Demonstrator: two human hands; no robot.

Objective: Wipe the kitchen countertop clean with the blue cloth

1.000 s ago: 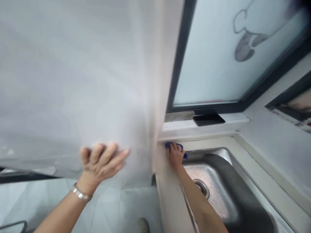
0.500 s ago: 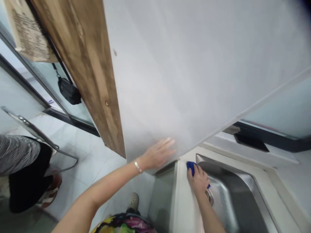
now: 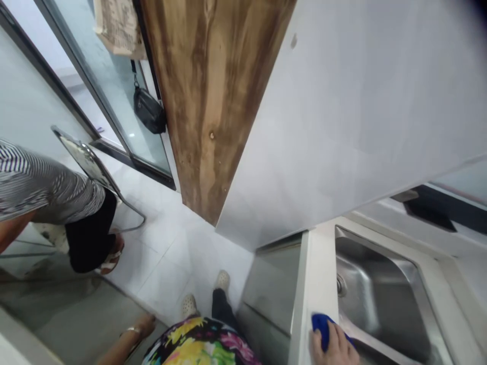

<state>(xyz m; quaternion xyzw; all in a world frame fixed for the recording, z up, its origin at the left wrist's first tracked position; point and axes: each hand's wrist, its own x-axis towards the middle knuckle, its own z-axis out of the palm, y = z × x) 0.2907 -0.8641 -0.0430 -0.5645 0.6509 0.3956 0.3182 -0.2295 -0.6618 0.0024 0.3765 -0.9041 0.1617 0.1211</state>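
Observation:
My right hand (image 3: pixel 335 347) is at the bottom edge of the view, its fingers closed on a blue cloth (image 3: pixel 320 327). The cloth is pressed against the pale counter (image 3: pixel 318 284) along the near rim of a steel sink (image 3: pixel 384 289). Low on the left, my left hand (image 3: pixel 145 324), with a silver bracelet at the wrist, hangs beside a grey cabinet front. Its fingers look curled in, and nothing shows in them. A white wall panel (image 3: pixel 323 126) rises behind the counter.
A wooden board (image 3: pixel 209 101) stands beside the white panel. A black pouch (image 3: pixel 149 110) and a paper bag (image 3: pixel 120 30) hang near the glass sliding door. To the left, a person in a striped top (image 3: pixel 49 187) sits on a metal-framed folding chair (image 3: pixel 101 165).
My left hand has left the white panel and dropped down to the left. My right hand has slid the blue cloth toward me along the counter. The view has turned left.

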